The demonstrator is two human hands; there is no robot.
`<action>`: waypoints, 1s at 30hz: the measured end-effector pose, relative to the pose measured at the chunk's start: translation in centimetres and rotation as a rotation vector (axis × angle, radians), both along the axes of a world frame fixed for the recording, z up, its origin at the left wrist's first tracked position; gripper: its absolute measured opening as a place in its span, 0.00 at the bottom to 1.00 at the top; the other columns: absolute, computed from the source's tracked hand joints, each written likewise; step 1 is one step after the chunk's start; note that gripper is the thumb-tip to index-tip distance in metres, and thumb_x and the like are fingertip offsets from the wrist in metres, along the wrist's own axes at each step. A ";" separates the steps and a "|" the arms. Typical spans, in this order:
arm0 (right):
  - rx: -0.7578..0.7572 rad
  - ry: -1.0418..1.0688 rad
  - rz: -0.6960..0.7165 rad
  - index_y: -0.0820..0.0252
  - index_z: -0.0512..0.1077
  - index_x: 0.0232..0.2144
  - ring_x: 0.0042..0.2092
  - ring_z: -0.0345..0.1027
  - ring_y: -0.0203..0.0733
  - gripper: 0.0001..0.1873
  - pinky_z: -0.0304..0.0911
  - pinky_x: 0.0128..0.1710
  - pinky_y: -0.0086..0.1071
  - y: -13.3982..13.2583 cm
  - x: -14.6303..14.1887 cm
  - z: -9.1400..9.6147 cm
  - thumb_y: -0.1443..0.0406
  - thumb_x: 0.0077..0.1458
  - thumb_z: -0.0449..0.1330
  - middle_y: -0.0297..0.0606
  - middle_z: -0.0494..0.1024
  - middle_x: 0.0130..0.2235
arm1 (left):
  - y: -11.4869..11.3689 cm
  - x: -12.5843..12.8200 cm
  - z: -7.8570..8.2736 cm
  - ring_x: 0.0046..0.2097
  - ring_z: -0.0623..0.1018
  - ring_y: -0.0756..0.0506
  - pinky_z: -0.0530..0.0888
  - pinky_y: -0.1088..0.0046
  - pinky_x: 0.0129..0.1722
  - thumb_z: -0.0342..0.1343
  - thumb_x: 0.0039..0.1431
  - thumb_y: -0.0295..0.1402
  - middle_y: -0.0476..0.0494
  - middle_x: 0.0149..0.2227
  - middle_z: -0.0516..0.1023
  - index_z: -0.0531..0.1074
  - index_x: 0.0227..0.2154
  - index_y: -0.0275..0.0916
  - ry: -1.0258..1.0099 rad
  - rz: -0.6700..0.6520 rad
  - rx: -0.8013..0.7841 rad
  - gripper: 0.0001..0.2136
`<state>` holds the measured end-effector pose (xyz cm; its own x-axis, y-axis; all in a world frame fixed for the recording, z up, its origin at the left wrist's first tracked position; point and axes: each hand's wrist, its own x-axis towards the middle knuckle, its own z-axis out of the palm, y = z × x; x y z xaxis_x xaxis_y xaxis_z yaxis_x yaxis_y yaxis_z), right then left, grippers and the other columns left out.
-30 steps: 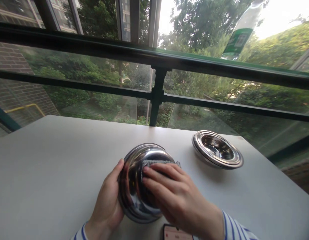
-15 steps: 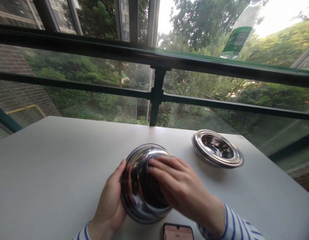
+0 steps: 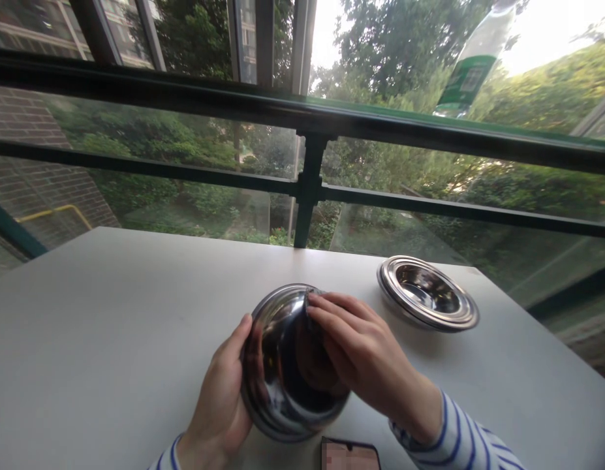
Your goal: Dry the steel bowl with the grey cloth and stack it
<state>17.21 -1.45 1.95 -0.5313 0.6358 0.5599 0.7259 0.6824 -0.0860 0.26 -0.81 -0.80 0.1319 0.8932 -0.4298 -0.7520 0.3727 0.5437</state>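
Observation:
A shiny stainless steel bowl (image 3: 275,365) is held tilted above the white table, its rounded side facing me. My left hand (image 3: 222,385) grips its left edge, the thumb lying on the rim and the other fingers hidden behind. Across the bowl's upper right side lies my right hand (image 3: 363,349), fingers close together and pressed on the metal. A small greyish edge shows at those fingertips; whatever it belongs to is covered by the hand. Farther right stand more steel bowls (image 3: 466,320), stacked with the open side up.
A phone (image 3: 351,455) lies on the white table (image 3: 136,313) by the near edge, below the held bowl. Beyond the table runs a dark green railing (image 3: 309,176) with glass panels. A clear bottle with a green label (image 3: 471,75) stands on the top rail.
My right hand has slid a little up and to the right over the bowl's surface. The left hand keeps its grip, and bowl and hand have shifted slightly right.

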 end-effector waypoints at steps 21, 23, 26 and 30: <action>0.006 -0.095 0.173 0.65 0.67 0.46 0.54 0.57 0.43 0.14 0.57 0.50 0.37 -1.2 -1.7 1.3 0.68 0.60 0.47 0.37 0.68 0.53 | -0.1 0.3 0.0 0.29 0.77 0.47 0.75 0.72 0.32 0.56 0.51 0.29 0.46 0.23 0.76 0.73 0.29 0.31 -0.003 0.008 0.052 0.05; -0.005 -0.084 0.094 0.66 0.66 0.47 0.54 0.57 0.45 0.15 0.58 0.49 0.39 -0.9 -1.6 1.1 0.67 0.60 0.47 0.39 0.68 0.53 | -0.1 0.3 0.0 0.31 0.77 0.46 0.75 0.72 0.33 0.54 0.52 0.28 0.43 0.27 0.78 0.73 0.31 0.31 -0.007 -0.009 0.034 0.06; 0.008 -0.118 0.147 0.65 0.67 0.46 0.53 0.58 0.44 0.15 0.58 0.49 0.39 -1.1 -1.8 0.6 0.68 0.60 0.47 0.37 0.68 0.53 | 0.2 0.1 0.1 0.31 0.78 0.45 0.75 0.70 0.33 0.52 0.54 0.29 0.41 0.28 0.79 0.74 0.30 0.31 0.001 0.000 -0.010 0.07; 0.080 -0.142 0.308 0.64 0.70 0.42 0.52 0.60 0.41 0.12 0.60 0.48 0.36 -2.1 -2.4 0.0 0.69 0.59 0.49 0.34 0.70 0.51 | 0.8 -0.4 0.2 0.31 0.78 0.44 0.76 0.68 0.34 0.51 0.55 0.32 0.41 0.27 0.79 0.75 0.29 0.32 0.024 0.036 -0.011 0.10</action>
<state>14.76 -3.51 1.91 -0.7676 0.3908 0.5080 0.4857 0.8718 0.0633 -0.15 -0.05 -0.60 0.0895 0.8923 -0.4425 -0.7518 0.3520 0.5576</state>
